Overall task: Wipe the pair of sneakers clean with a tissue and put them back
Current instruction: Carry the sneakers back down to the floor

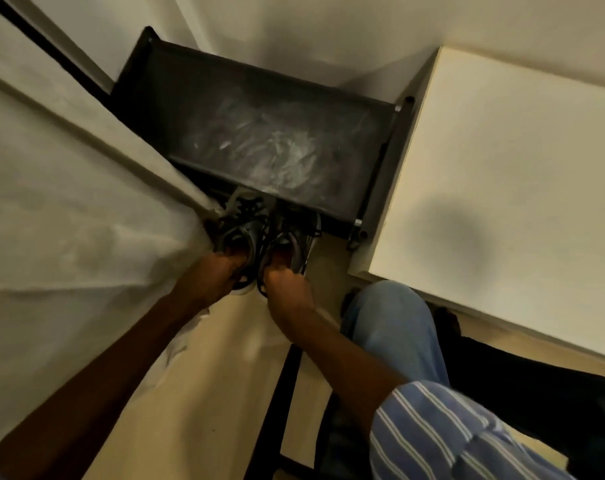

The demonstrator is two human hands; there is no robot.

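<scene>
Two dark grey sneakers with black laces sit side by side below the front edge of a black shoe rack. My left hand grips the heel opening of the left sneaker, fingers tucked inside. Just to the right, my right hand grips the heel opening of the right sneaker the same way. The toes of both sneakers point under the rack's dusty top shelf. No tissue is visible.
A white curtain or fabric cover hangs close on the left of the rack. A white cabinet stands tight against the rack's right side. My knee in blue jeans is bent over the beige floor.
</scene>
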